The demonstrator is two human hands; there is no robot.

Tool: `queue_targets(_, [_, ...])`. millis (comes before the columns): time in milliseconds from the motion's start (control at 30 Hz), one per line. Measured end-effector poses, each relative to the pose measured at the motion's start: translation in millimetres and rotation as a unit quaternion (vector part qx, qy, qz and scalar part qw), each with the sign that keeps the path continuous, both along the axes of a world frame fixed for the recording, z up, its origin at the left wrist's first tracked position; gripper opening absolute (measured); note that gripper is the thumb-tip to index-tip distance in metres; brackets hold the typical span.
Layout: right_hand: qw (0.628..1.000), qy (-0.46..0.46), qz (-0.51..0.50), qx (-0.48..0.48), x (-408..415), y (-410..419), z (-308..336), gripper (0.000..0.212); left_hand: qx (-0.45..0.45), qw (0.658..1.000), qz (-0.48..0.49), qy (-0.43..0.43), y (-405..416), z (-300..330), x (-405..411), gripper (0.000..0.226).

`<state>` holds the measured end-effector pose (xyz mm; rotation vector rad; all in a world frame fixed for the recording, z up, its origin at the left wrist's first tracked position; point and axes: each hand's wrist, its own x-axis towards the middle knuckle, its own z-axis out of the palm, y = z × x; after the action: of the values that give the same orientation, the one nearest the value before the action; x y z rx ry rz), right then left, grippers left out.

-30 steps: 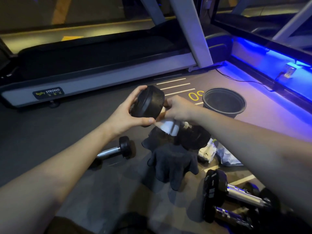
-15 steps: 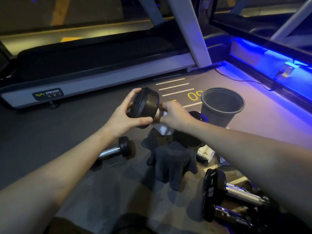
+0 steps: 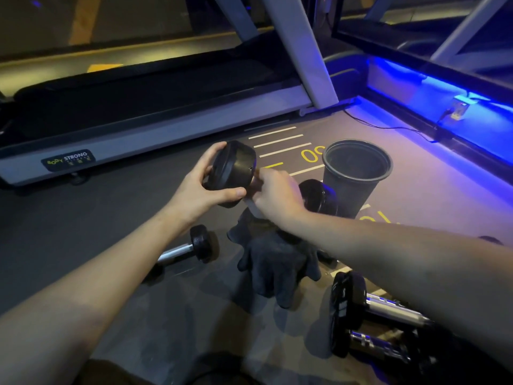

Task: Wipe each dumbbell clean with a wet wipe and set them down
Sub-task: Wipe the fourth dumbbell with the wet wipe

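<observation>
We are looking down over two bare forearms stretched out above a dim gym floor (image 3: pixel 83 232). The left hand (image 3: pixel 200 193) is curled round one black end of a dumbbell (image 3: pixel 231 173), thumb beneath and fingers over the top, holding it lifted clear of the floor. The dumbbell's other end (image 3: pixel 319 197) sits lower and to the right, so the bar slants downward. The right hand (image 3: pixel 277 195) is closed round the bar between the two ends, with a pale wet wipe (image 3: pixel 254 208) trapped under its fingers and a corner hanging below. We judge the left hand steadies the weight so the right can rub the handle — the wiping is mid-way on this one.

Directly beneath lies a dark cloth (image 3: pixel 277 262), crumpled on the floor. A small dumbbell (image 3: pixel 191 247) with a shiny bar rests to its left, near but apart. Two larger dumbbells (image 3: pixel 361 312) with chrome bars lie together at the lower right, partly hidden by the right forearm. A black bin (image 3: pixel 358 173) stands upright just beyond the held dumbbell — probably for used wipes. A treadmill (image 3: pixel 155 134) runs across the back.
</observation>
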<state>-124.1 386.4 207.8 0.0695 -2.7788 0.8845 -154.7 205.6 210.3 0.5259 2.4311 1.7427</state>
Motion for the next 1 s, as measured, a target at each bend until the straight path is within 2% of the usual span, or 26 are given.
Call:
queue_targets(167, [0.999, 0.032, -0.018, -0.023, 3.4, -5.6, -5.1, 0.02, 0.009, 1.0, -0.009, 0.0, 2.9, 4.3, 0.8, 0.091])
queue_targets(267, [0.994, -0.039, 0.044, -0.097, -12.0, 6.1, -1.6, 0.014, 0.012, 1.0, -0.001, -0.01, 0.6, 1.7, -0.1, 0.089])
queue_targets(367, [0.982, -0.113, 0.112, -0.106, -29.8, 19.1, 5.6, 0.016, 0.017, 1.0, -0.008, -0.019, -2.5, -0.8, -1.0, 0.092])
queue_targets(500, [0.967, -0.165, 0.128, -0.147, -40.5, 26.8, 10.1, 0.054, 0.006, 1.0, -0.024, -0.015, -3.0, 1.1, -0.8, 0.094])
queue_targets(533, [0.97, -0.163, 0.118, -0.138, -39.6, 26.6, 9.6, 0.052, 0.005, 1.0, -0.027, -0.014, -2.8, 1.7, -0.5, 0.094])
queue_targets(667, [0.993, -0.069, 0.023, -0.098, -10.9, 11.0, 1.6, 0.011, 0.006, 1.0, -0.012, -0.011, -0.9, 1.4, 1.0, 0.094])
queue_targets(767, [0.999, 0.021, -0.032, -0.038, 6.9, -5.1, -8.4, 0.014, 0.013, 1.0, -0.008, -0.015, 0.5, 1.8, 1.8, 0.093])
queue_targets(833, [0.997, 0.05, -0.042, -0.031, 5.4, -7.9, -14.1, 0.015, 0.01, 1.0, -0.008, -0.016, -0.7, 0.4, 2.3, 0.094])
queue_targets(933, [0.999, 0.021, -0.014, -0.038, -0.1, -6.2, -14.5, 0.014, 0.009, 1.0, -0.003, -0.028, -3.7, -1.3, 4.8, 0.098])
queue_targets(1000, [0.993, -0.044, 0.03, -0.107, -8.8, 0.0, -7.9, 0.01, 0.009, 0.999, 0.001, -0.035, -6.3, -3.4, 6.3, 0.099])
